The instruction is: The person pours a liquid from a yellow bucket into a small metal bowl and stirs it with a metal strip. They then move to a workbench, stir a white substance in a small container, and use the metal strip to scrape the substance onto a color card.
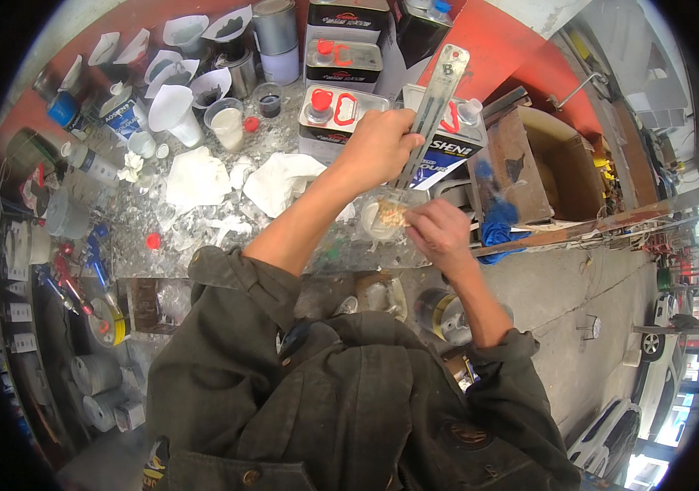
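My left hand (378, 149) is closed around a long flat metal mixing ruler (441, 80), which leans with its holed end up and away. Its lower end reaches down to a clear plastic cup (370, 222) at the bench's front edge. At that cup, my right hand (445, 235) pinches a small yellowish, speckled wad (391, 214). Whether the wad is cloth or paper I cannot make out. The wad lies over the cup's opening, close below the ruler's tip, and the cup's contents are mostly hidden.
Rectangular cans (334, 114) with red caps stand behind my left hand. Paper-strainer-topped cups (176, 114) and a cup of pale liquid (227, 123) fill the back left. White paper sheets (200, 177) lie on the stained bench. Spray guns (96, 258) hang left; a cardboard box (558, 159) sits right.
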`<state>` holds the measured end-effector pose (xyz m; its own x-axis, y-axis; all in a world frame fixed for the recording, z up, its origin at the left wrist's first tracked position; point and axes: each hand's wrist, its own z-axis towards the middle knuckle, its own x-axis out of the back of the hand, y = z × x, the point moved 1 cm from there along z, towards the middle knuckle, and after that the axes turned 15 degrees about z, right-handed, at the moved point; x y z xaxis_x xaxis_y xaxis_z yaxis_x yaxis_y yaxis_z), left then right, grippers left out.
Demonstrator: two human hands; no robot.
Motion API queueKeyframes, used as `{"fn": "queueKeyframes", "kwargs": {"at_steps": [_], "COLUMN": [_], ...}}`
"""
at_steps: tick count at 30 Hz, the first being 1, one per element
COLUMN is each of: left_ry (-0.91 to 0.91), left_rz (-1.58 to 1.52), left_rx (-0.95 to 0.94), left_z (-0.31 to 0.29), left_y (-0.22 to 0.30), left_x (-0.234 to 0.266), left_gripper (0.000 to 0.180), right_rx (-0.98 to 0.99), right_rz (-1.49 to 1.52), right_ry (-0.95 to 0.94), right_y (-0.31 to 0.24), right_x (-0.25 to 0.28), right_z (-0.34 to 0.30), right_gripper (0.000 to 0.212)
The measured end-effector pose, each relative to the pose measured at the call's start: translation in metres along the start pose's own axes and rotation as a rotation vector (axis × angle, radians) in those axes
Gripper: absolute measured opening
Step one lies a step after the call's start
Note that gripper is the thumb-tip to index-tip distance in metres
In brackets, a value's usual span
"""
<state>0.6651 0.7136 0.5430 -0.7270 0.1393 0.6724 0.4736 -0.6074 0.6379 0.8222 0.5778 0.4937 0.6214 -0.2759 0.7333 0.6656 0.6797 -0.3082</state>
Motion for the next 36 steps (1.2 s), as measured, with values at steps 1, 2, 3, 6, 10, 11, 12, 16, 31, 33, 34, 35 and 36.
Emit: {"fn": "queueKeyframes", "kwargs": {"at_steps": [1, 2, 3, 6, 10, 11, 12, 16, 31, 33, 34, 35, 36], "left_ry": [-0.003, -0.007, -0.027, -0.048, -0.043, -0.062, -0.049, -0.037, -0.003, -0.012, -0.014, -0.016, -0.023], "left_rz": [0.010, 0.020, 0.001, -0.044, -0.009, 0.017, 0.000, -0.061, -0.039, -0.060, -0.073, -0.085, -0.077], "left_rx": [0.002, 0.005, 0.024, 0.039, 0.010, 0.013, 0.010, 0.003, 0.023, 0.035, 0.035, 0.037, 0.040], "left_z": [0.000, -0.001, 0.000, 0.003, 0.008, 0.010, 0.009, 0.008, 0.008, 0.008, 0.009, 0.010, 0.011], "left_y": [-0.002, -0.003, 0.001, 0.007, 0.005, 0.007, 0.002, -0.005, -0.006, -0.004, -0.003, -0.001, 0.001], "left_x": [0.000, 0.000, 0.002, 0.007, 0.008, 0.010, 0.008, 0.001, 0.011, 0.012, 0.012, 0.013, 0.015], "left_gripper": [0.025, 0.025, 0.024, 0.021, 0.020, 0.019, 0.018, 0.018, 0.025, 0.025, 0.026, 0.026, 0.024], "right_rx": [0.010, 0.019, 0.024, 0.007, -0.015, -0.014, -0.009, 0.043, 0.042, 0.050, 0.054, 0.047, 0.039], "right_rz": [-0.007, 0.007, 0.012, 0.000, 0.023, 0.019, 0.020, 0.010, 0.011, 0.011, 0.010, 0.006, 0.005], "right_ry": [0.028, 0.019, 0.013, -0.056, -0.104, -0.079, -0.058, -0.007, -0.019, -0.052, -0.068, -0.087, -0.107], "right_y": [0.002, 0.003, 0.004, 0.008, 0.010, 0.010, 0.005, 0.004, 0.004, 0.007, 0.010, 0.011, 0.011], "right_x": [0.002, 0.000, 0.000, -0.012, -0.019, -0.015, -0.007, 0.006, 0.002, -0.001, -0.004, -0.007, -0.012], "right_z": [0.004, 0.006, 0.007, -0.006, -0.018, -0.017, -0.007, 0.013, 0.013, 0.009, 0.006, 0.002, -0.005], "right_gripper": [0.028, 0.028, 0.028, 0.029, 0.028, 0.028, 0.027, 0.025, 0.026, 0.025, 0.025, 0.025, 0.025]}}
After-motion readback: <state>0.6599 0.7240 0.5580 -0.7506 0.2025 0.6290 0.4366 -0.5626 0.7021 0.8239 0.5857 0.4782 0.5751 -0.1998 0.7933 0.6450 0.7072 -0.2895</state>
